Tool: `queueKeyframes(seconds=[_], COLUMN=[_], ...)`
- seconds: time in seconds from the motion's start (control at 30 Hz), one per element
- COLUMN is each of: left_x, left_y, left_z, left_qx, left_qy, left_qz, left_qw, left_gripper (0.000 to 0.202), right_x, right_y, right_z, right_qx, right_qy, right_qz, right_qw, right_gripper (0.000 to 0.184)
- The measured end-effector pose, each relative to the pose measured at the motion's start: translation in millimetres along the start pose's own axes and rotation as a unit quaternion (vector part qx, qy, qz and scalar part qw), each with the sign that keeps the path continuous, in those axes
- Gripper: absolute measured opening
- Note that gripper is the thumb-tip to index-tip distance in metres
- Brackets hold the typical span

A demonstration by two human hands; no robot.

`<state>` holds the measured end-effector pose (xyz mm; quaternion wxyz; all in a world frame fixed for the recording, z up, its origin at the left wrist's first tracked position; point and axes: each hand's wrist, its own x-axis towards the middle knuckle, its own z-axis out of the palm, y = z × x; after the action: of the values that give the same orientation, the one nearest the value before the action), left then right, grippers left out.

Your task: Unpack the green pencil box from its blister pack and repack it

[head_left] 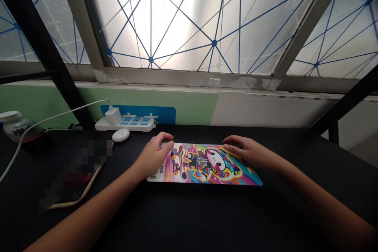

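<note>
Hands: two, left hand [153,156], right hand [250,152], mid-frame
Colourful box [203,167]: one
Power strip [131,124]: one
Bottle [15,126]: one, left edge

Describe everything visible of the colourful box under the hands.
The colourful box lies flat on the black table. Its top shows a cartoon figure on a skateboard in pink, yellow and blue; a white strip at its left end reads BOX. The left hand and right hand rest on its two ends.
</note>
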<state>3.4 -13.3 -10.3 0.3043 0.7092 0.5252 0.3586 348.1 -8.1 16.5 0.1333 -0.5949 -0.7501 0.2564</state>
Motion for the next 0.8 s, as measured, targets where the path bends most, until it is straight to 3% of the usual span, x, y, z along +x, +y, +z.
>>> queueKeyframes(seconds=[0.13,0.27,0.37,0.5,0.67,0.8], left_x=[-1.4,-3.4,-6.0,-12.8,-23.4,-31.3], left_y=[4.6,10.0,15.4,29.2,46.8,47.8], left_z=[-0.9,-1.5,-4.0,-12.1,-20.8,-6.2], left_qx=[0.113,0.231,0.291,0.345,0.382,0.402], left_qy=[-0.031,0.006,0.064,0.112,0.112,0.043], left_qz=[0.031,0.133,0.219,0.317,0.353,0.37], left_qw=[0.993,0.964,0.929,0.876,0.847,0.836], left_gripper=[0.032,0.037,0.038,0.028,0.016,0.01], right_x=[-4.3,-6.3,-10.0,-21.2,-35.2,-37.6], right_y=[-15.1,-20.5,-23.6,-31.7,-40.1,-42.9], right_z=[8.9,12.4,8.9,2.6,-6.1,6.4], right_qx=[-0.006,-0.003,-0.03,-0.089,-0.126,-0.197], right_qy=[-0.004,0.029,0.108,0.211,0.192,0.15], right_qz=[-0.007,0.001,-0.011,-0.085,-0.15,-0.164], right_qw=[1.0,1.0,0.994,0.97,0.962,0.955], right_gripper=[0.051,0.047,0.046,0.043,0.038,0.025])
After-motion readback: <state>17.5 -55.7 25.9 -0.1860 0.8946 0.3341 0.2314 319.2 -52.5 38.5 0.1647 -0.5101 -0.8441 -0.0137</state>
